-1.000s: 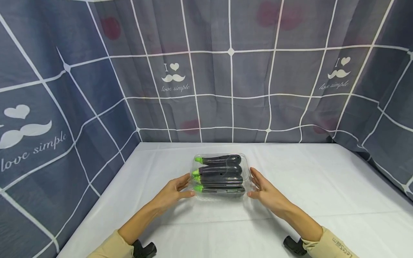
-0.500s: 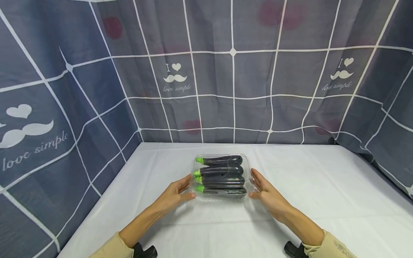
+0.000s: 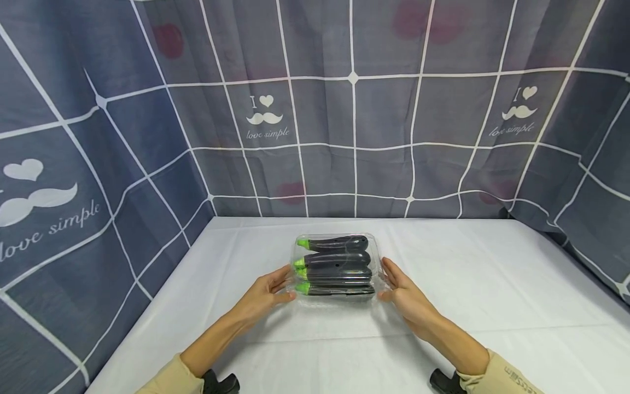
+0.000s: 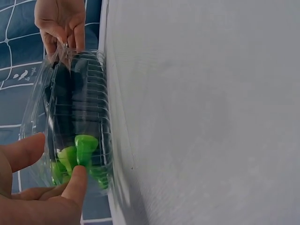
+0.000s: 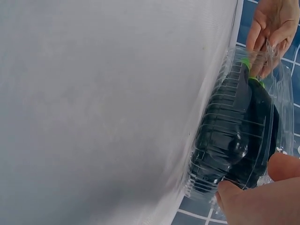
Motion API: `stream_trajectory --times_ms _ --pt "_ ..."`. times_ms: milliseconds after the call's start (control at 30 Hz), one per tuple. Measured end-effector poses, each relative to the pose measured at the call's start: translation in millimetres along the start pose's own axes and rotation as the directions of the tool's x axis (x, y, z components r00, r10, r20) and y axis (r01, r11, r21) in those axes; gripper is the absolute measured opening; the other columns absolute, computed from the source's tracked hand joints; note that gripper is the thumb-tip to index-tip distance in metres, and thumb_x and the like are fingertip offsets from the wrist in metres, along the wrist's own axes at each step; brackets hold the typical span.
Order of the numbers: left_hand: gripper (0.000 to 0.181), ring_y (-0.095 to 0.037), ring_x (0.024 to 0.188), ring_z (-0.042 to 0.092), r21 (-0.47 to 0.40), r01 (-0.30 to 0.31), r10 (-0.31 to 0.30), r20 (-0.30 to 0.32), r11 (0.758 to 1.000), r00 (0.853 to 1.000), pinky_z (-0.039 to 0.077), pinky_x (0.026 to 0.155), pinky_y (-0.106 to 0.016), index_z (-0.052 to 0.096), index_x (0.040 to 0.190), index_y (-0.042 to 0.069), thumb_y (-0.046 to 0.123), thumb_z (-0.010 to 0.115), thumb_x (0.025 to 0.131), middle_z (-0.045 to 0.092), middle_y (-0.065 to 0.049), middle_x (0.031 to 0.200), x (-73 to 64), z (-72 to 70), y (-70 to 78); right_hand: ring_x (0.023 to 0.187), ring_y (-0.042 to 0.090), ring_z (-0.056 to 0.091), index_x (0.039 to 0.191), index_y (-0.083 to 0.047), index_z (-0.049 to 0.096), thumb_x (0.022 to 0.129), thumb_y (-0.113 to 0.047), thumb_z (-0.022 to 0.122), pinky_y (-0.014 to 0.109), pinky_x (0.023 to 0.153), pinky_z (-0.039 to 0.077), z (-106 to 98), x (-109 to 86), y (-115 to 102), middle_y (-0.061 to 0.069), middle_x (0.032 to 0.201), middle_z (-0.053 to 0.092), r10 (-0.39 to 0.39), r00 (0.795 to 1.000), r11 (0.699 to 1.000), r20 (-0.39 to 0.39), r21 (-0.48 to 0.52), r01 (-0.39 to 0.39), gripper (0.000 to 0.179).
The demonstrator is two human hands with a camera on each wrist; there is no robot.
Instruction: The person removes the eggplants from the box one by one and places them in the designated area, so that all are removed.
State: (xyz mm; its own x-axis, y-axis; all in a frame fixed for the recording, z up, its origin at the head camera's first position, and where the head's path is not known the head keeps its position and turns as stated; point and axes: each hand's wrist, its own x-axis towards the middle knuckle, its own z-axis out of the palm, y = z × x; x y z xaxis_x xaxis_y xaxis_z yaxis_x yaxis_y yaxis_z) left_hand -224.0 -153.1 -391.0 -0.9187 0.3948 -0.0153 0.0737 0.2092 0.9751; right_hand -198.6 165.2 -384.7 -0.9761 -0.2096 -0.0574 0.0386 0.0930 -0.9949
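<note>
A clear plastic clamshell box (image 3: 376, 257) lies on the white-covered table with several dark eggplants (image 3: 337, 258) inside, their bright green stem ends toward the left. My left hand (image 3: 266, 293) holds the box's left end, thumb at the near corner and fingers along the side. At the opposite end, my right hand (image 3: 406, 298) grips in the same way. Ribbed walls of the box (image 4: 96, 112) show close up in the left wrist view, with the right hand (image 4: 61, 21) pinching its far edge. Some fingertips are hidden behind the plastic.
White cloth (image 3: 315, 355) covers the table. A grey-blue curtain (image 3: 320, 126) with white grid lines hangs behind and along both sides. A black wrist device (image 3: 221, 383) shows at the left cuff, with another black device (image 3: 447, 381) at the right cuff.
The view shifts slightly to and fro. Both hands stay at the ends of the box, and the box and eggplants keep their place.
</note>
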Motion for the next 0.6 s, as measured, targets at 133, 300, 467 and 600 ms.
stream_trajectory --times_ms 133,300,467,600 --pt "0.074 -0.041 0.144 0.023 -0.008 0.008 -0.008 0.002 1.0 1.0 0.027 0.112 -0.051 0.02 0.153 -0.007 0.005 0.063 0.095 0.021 -0.023 0.159 -0.3 -0.6 0.5 0.149 0.034 0.003 0.158 -0.005 0.002 0.088 0.007 0.049 0.053 0.116 0.003 2.0 -0.4 0.0 0.013 0.164 0.001 0.012 1.0 1.0 -0.016 0.006 -0.011 0.085" --pt "0.076 -0.043 0.144 0.021 -0.037 0.033 -0.033 0.014 0.999 0.999 0.025 0.112 -0.054 0.018 0.154 -0.006 0.007 0.064 0.095 0.021 -0.024 0.158 -4.8 -1.8 0.6 0.149 0.034 0.0 0.158 -0.004 0.001 0.09 0.007 0.045 0.054 0.116 0.001 6.2 -2.4 1.5 0.014 0.164 0.0 0.021 0.999 1.0 -0.024 -0.007 -0.021 0.082" --pt "0.077 -0.043 0.144 0.019 -0.096 0.052 -0.052 0.003 0.994 0.999 0.025 0.112 -0.054 0.02 0.154 -0.004 0.006 0.065 0.094 0.024 -0.025 0.157 -3.3 -0.9 1.9 0.148 0.038 0.003 0.158 -0.002 -0.001 0.089 0.008 0.046 0.056 0.115 0.003 6.8 -3.0 -0.5 0.017 0.164 0.0 -0.007 1.0 0.999 -0.023 -0.034 0.006 0.083" --pt "0.077 -0.043 0.145 0.018 -0.133 0.069 -0.071 -0.01 0.989 0.997 0.025 0.112 -0.055 0.022 0.155 -0.001 0.007 0.067 0.092 0.026 -0.022 0.158 -2.1 -2.5 2.0 0.147 0.038 0.011 0.157 -0.001 0.003 0.088 0.009 0.049 0.054 0.116 0.008 6.3 -2.2 -0.1 0.018 0.163 0.004 -0.053 0.998 0.997 -0.031 -0.049 0.051 0.084"
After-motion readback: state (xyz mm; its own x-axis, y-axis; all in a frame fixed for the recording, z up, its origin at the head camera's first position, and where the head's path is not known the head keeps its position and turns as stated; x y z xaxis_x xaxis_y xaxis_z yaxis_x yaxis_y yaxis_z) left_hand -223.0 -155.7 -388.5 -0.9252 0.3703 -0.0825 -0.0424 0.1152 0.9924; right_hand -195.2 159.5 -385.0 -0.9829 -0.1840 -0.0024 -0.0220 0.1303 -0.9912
